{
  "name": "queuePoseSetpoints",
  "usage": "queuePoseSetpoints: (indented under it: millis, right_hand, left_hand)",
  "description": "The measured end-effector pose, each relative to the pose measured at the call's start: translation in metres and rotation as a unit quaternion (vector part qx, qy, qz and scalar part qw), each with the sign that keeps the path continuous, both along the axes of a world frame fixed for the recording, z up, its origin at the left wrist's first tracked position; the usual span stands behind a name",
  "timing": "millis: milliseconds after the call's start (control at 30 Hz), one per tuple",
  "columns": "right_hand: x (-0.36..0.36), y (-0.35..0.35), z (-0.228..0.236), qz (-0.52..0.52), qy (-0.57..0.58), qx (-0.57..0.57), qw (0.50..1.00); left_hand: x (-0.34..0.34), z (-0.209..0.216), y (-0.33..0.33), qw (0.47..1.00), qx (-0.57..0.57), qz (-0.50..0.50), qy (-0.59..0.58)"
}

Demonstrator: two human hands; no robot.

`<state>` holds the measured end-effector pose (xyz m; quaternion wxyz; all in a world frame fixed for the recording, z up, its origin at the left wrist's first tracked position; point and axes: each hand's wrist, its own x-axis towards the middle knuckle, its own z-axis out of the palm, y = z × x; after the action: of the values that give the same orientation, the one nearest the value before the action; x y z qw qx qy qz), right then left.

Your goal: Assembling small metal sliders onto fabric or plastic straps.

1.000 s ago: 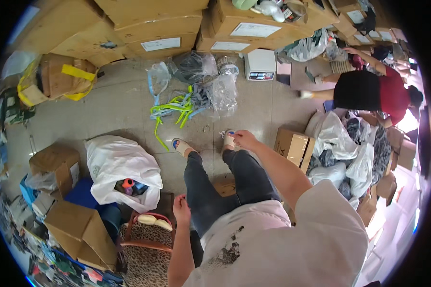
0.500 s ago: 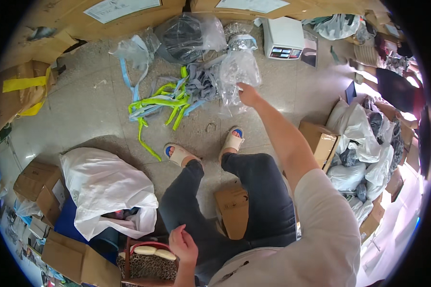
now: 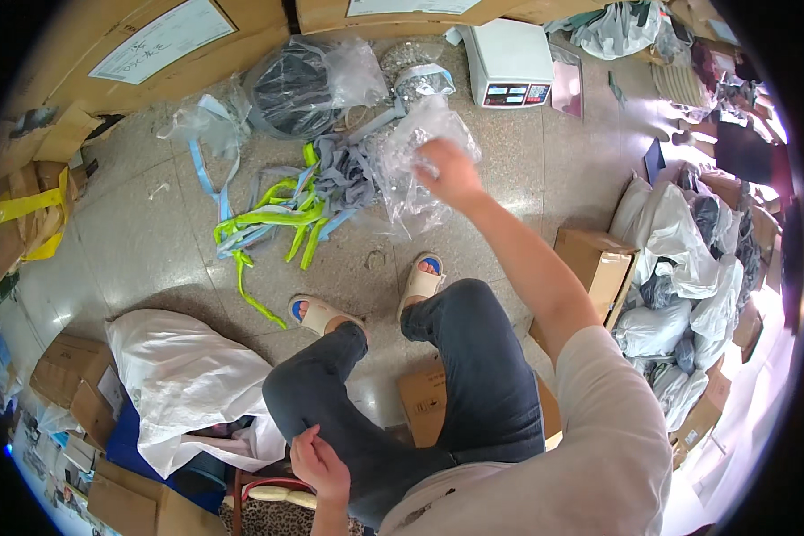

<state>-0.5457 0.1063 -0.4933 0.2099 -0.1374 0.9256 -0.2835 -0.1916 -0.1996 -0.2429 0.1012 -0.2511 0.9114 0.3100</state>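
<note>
My right hand (image 3: 451,174) reaches forward over a crumpled clear plastic bag (image 3: 413,214) on the floor. Its fingers are curled onto the film, slightly blurred. Left of the bag lies a tangle of grey fabric strips (image 3: 341,174) with bright yellow-green strips (image 3: 281,216) and light blue strips (image 3: 207,174). Behind them sits a clear bag with a dark roll-like bundle (image 3: 290,87). My left hand (image 3: 322,466) hovers by my left thigh, fingers loosely bent and apart, with nothing visible in it.
A white scale (image 3: 509,58) stands at the far right of the strips. Large cardboard boxes (image 3: 71,67) line the back. A white sack (image 3: 188,375) lies at my left above a leopard-print seat (image 3: 268,516). An open carton (image 3: 590,263) and stuffed plastic bags (image 3: 679,232) crowd the right.
The view has shifted slightly. My right hand has risen a little and turned over the clear bag, fingers more curled. My left hand stays near my thigh.
</note>
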Motion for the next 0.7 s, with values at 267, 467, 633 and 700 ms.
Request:
queuePoseSetpoints:
  millis: [267,467,633,700]
  right_hand:
    - [0.038,0.005,-0.056,0.005,-0.002,0.193,0.981]
    - [-0.012,0.063,-0.052,-0.16,0.043,0.09,0.982]
    - [-0.033,0.051,-0.01,-0.294,0.158,-0.03,0.942]
    - [0.012,0.027,0.002,-0.226,0.054,-0.02,0.972]
  left_hand:
    - [0.003,0.005,0.002,0.999,0.005,0.006,-0.043]
    - [0.008,0.015,0.009,0.997,0.018,0.01,-0.07]
    - [0.014,0.014,0.009,0.998,0.01,0.016,-0.061]
    - [0.013,0.02,0.012,0.997,0.002,0.019,-0.072]
